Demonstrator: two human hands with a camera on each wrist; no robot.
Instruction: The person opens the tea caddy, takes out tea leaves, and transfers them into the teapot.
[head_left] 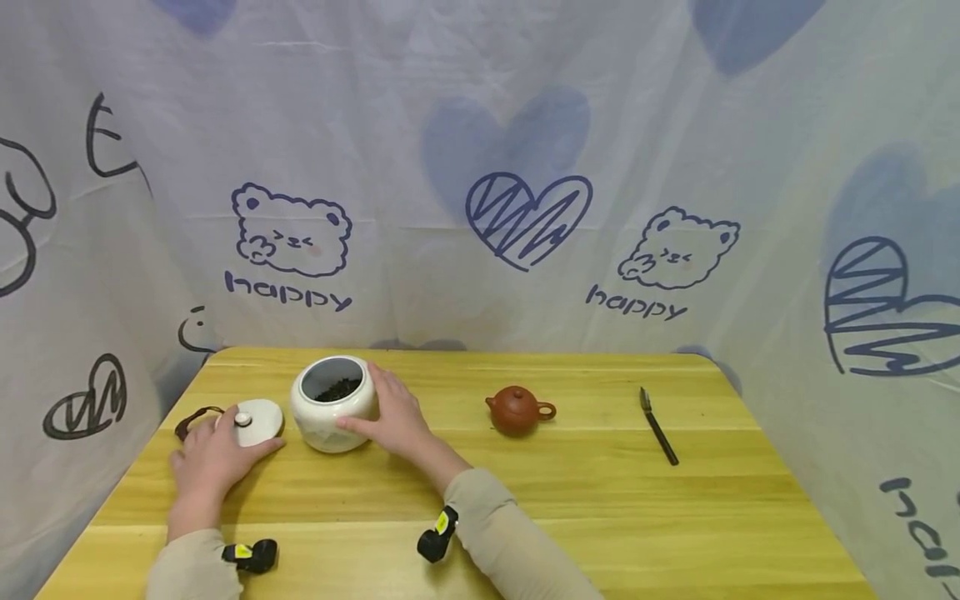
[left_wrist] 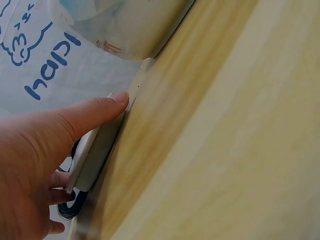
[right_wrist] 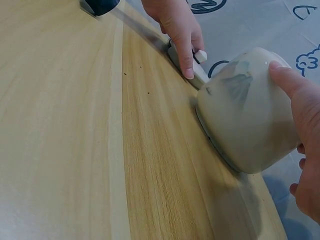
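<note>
A round white jar (head_left: 330, 423) with dark tea leaves (head_left: 337, 390) inside stands uncovered on the table. My right hand (head_left: 401, 417) grips its right side, thumb on the front and fingers at the back; the right wrist view shows the thumb (right_wrist: 290, 77) on the jar's wall. Just left of the jar, the white jar lid (head_left: 262, 421) lies on the table with its knob up. My left hand (head_left: 210, 458) holds the lid, thumb (left_wrist: 107, 107) along its near edge and fingers at the opposite side, partly hidden.
A dark brown cord loop (head_left: 197, 414) shows behind the left hand. Right of the jar sits a reddish-brown clay teapot (head_left: 516, 412), and farther right lies a slim tool (head_left: 660, 429) with a dark handle and metal tip. Printed cloth (head_left: 420, 300) hangs behind the wooden table (head_left: 570, 500).
</note>
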